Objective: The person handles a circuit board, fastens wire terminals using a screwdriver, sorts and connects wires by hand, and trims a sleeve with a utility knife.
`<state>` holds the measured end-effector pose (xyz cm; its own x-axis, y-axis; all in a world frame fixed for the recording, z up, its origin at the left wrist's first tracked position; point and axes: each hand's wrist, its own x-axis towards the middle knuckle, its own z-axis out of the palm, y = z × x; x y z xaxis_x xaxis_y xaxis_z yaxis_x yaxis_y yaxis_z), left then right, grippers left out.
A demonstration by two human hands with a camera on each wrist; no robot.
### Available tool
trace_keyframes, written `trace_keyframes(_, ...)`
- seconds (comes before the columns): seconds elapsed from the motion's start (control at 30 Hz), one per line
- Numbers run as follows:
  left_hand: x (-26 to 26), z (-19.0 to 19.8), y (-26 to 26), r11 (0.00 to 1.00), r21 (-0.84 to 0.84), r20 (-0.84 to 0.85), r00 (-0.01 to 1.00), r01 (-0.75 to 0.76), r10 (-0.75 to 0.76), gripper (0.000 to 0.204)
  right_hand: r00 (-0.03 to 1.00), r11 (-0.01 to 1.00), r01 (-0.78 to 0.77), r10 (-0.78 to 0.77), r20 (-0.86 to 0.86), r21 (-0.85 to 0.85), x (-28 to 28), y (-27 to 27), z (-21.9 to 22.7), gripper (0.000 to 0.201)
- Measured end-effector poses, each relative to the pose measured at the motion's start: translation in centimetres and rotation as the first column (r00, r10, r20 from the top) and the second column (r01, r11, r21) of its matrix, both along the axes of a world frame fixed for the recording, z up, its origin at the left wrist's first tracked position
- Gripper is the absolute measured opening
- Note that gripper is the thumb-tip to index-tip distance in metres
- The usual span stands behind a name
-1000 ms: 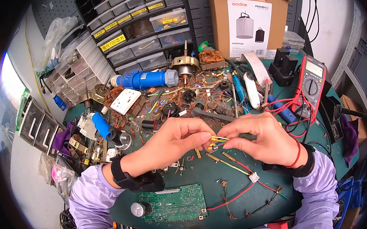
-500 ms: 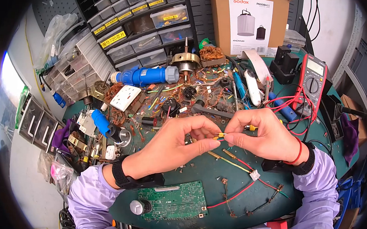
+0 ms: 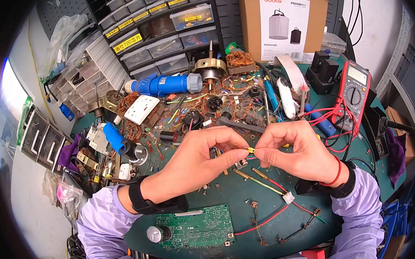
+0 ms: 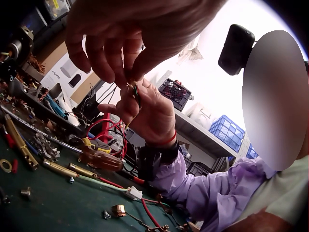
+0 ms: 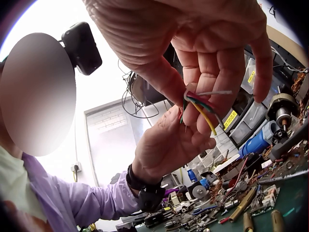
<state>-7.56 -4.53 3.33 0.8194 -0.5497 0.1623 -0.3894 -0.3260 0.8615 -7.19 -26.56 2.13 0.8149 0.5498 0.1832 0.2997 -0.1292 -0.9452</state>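
Note:
Both hands meet over the middle of the bench around a small bundle of short wires [image 5: 207,110]. In the right wrist view its white, red, green and yellow ends stick out past the fingers. My right hand [image 3: 292,148] pinches the bundle between thumb and bent fingers. From the other side, my left hand [image 3: 210,151] brings thumb and index fingertip together on it, with a bit of yellow [image 3: 251,150] showing between the two hands. Fingers hide most of the bundle. Below lie brass pins on red and yellow-green wires, joined at a white connector [image 3: 288,197].
A green circuit board [image 3: 201,229] lies at the bench's near edge. Behind the hands spread wire scraps, a blue plug [image 3: 165,85] and a white socket plate [image 3: 141,111]. A multimeter [image 3: 353,93] with red leads stands at right, parts drawers [image 3: 160,46] at the back.
The wire bundle showed more between the hands earlier. The left thumb and index finger parted half a second ago and have now closed together at the bundle. The right hand stays close to its place.

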Motion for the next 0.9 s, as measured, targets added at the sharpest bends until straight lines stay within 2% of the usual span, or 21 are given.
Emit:
trace_keyframes(0.17, 0.12, 0.09, 0.02, 0.999, -0.037, 0.008, 1.000, -0.002, 0.003, 0.009, 1.000, 0.999, -0.010, 0.009, 0.016, 0.036, 0.04, 0.13, -0.09, 0.008)
trace_keyframes(0.27, 0.00, 0.32, -0.03, 0.999, -0.020, -0.070, 0.996, -0.048, 0.047, 0.008, 0.999, 1.000, -0.013, 0.013, 0.039, 0.015, 0.19, 0.05, -0.16, 0.009)
trace_keyframes(0.33, -0.01, 0.22, -0.06, 0.999, -0.041, -0.016, 0.999, -0.036, 0.035, 0.008, 0.999, 1.000, -0.018, 0.018, 0.051, 0.003, 0.15, 0.08, -0.17, 0.010)
trace_keyframes(0.4, 0.00, 0.05, -0.08, 0.998, -0.059, 0.014, 0.999, -0.033, 0.034, 0.007, 1.000, 0.998, 0.000, 0.001, -0.022, 0.061, -0.03, 0.19, -0.01, 0.008)
trace_keyframes(0.53, -0.26, -0.05, -0.29, 0.996, -0.082, 0.104, 0.994, -0.023, 0.032, 0.005, 1.000, 0.995, -0.004, 0.003, 0.003, 0.096, 0.04, -0.01, -0.05, 0.007)
trace_keyframes(0.63, -0.30, 0.02, -0.29, 0.997, -0.069, 0.132, 0.991, -0.020, 0.029, 0.005, 0.999, 1.000, -0.002, 0.002, 0.046, 0.018, 0.15, -0.28, 0.21, 0.006)
trace_keyframes(0.73, -0.37, 0.15, -0.27, 0.999, -0.050, 0.126, 0.992, -0.014, 0.020, 0.005, 0.998, 0.998, -0.062, 0.062, 0.015, 0.033, 0.32, -0.36, 0.05, 0.006)
trace_keyframes(0.8, -0.37, 0.21, -0.30, 0.998, -0.058, 0.107, 0.994, -0.025, 0.031, 0.005, 0.997, 0.991, -0.079, 0.077, 0.026, 0.106, 0.41, -0.30, -0.08, 0.007)
trace_keyframes(0.9, -0.28, 0.19, -0.30, 0.998, -0.059, 0.094, 0.995, -0.029, 0.034, 0.006, 0.996, 0.996, -0.068, 0.066, 0.057, 0.050, 0.41, -0.17, 0.22, 0.008)
